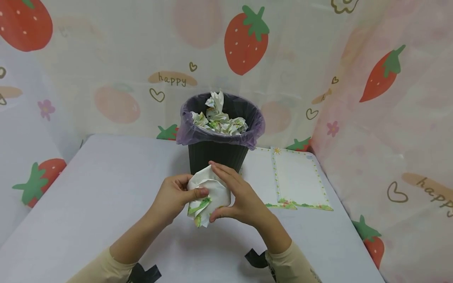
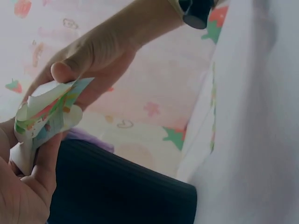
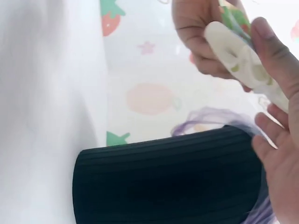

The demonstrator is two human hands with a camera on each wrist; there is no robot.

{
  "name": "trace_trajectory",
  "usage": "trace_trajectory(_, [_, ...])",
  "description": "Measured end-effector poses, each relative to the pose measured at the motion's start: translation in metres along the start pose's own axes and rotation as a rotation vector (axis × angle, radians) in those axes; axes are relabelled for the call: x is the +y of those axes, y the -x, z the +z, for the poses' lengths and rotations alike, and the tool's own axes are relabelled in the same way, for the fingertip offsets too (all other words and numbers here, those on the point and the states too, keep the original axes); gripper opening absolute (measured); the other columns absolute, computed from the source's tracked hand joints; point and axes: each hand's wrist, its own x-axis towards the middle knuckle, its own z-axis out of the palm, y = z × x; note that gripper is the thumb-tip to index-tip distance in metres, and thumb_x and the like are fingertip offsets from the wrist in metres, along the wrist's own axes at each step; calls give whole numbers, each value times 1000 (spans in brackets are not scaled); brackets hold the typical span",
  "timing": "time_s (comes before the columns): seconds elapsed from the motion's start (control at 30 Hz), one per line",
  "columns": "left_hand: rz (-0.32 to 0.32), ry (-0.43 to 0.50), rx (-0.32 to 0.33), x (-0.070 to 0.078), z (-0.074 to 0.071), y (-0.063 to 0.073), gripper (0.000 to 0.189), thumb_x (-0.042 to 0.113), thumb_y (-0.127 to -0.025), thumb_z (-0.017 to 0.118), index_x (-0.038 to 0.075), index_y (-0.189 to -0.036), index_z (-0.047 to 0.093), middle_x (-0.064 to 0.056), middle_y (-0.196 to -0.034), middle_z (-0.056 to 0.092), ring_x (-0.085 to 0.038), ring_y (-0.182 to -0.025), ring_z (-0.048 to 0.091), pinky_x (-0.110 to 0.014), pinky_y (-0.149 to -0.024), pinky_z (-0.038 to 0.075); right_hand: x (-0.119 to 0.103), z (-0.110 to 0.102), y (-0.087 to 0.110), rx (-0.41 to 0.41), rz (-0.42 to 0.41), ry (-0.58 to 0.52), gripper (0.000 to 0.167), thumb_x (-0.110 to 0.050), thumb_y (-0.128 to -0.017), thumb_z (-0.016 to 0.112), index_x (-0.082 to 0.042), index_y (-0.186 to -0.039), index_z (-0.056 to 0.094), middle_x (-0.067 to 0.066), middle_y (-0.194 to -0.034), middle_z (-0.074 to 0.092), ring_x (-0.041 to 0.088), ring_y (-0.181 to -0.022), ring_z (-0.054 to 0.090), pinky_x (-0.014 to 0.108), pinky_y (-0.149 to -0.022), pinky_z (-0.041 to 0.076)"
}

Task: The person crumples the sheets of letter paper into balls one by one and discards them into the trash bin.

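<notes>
Just in front of the bin, both hands hold a loosely folded, crumpled sheet of paper [image 1: 217, 192]. White on most of its outside, it shows green and yellow printed patches at the lower left. My left hand [image 1: 171, 198] pinches its left side, thumb across the front and fingers behind. My right hand [image 1: 245, 200] cups the right side, fingertips at the top edge and thumb at the lower edge. In the left wrist view, colourful print shows between the folds of the paper [image 2: 46, 114]. The right wrist view shows its pale rounded edge beside my right thumb [image 3: 275, 51].
A dark ribbed bin [image 1: 216, 155] with a purple bag [image 1: 256, 125] over its rim stands behind the hands. Crumpled papers [image 1: 221, 124] lie inside it. Flat sheets with printed borders [image 1: 301, 177] overlap on the white table [image 1: 106, 188] at right. Strawberry-printed curtains [image 1: 124, 47] surround the table.
</notes>
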Motion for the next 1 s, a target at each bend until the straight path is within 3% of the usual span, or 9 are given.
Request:
trace_trajectory(0.2, [-13, 57, -60, -4, 0, 2, 38, 19, -83, 88, -5, -108, 72, -6, -90, 75, -17, -80, 69, -25, -66, 60, -2, 11, 1, 153, -117, -11, 107, -16, -53, 99, -7, -148, 51, 16, -153, 48, 29, -141, 49, 36, -109, 50])
trace_trajectory(0.37, [38, 98, -106, -9, 2, 5, 34, 14, -86, 84, -5, -111, 71, -4, -95, 75, -16, -82, 70, -26, -71, 61, -7, 19, 2, 241, -141, -49, 92, -11, -54, 99, -8, -138, 62, 16, -147, 55, 29, -136, 55, 37, -106, 52])
trace_trajectory(0.43, [55, 106, -113, -11, 4, 5, 36, 15, -87, 83, -6, -113, 70, -6, -98, 75, -17, -85, 71, -26, -74, 61, -7, 21, 2, 263, -112, -70, 86, -9, -56, 98, -8, -135, 64, 15, -144, 58, 28, -134, 57, 36, -103, 54])
trace_trajectory(0.53, [80, 62, -110, -11, 6, 6, 49, 29, -86, 83, -4, -119, 69, -9, -102, 73, -18, -86, 70, -26, -75, 61, -7, 22, 2, 297, -37, -125, 77, -5, -59, 97, -5, -130, 67, 15, -134, 64, 26, -125, 62, 34, -97, 57])
trace_trajectory(0.63, [105, 3, -161, -9, 7, 6, 70, 41, -81, 83, -2, -131, 62, -14, -109, 68, -21, -91, 68, -28, -77, 62, -6, 22, 3, 355, 74, -206, 68, 0, -61, 95, -3, -125, 70, 12, -124, 67, 24, -115, 65, 31, -90, 59])
trace_trajectory(0.8, [108, -48, -275, -4, 8, 6, 85, 26, -78, 91, -3, -145, 46, -18, -119, 63, -26, -99, 69, -33, -80, 63, -6, 20, 3, 425, 233, -290, 58, 1, -63, 94, -4, -116, 73, 9, -117, 69, 23, -105, 64, 27, -84, 58])
trace_trajectory(0.9, [105, -72, -299, -2, 7, 5, 89, 20, -78, 91, -2, -147, 41, -18, -123, 61, -26, -103, 68, -32, -82, 62, -8, 19, 2, 442, 255, -271, 50, -4, -64, 95, -5, -109, 73, 8, -112, 70, 23, -101, 65, 28, -81, 58])
trace_trajectory(1.0, [121, -41, -325, -1, 6, 3, 98, 19, -75, 93, 0, -151, 34, -18, -134, 55, -28, -115, 65, -32, -88, 61, -7, 19, 0, 471, 257, -238, 44, -9, -66, 95, -8, -103, 72, 6, -107, 70, 22, -98, 65, 29, -77, 58])
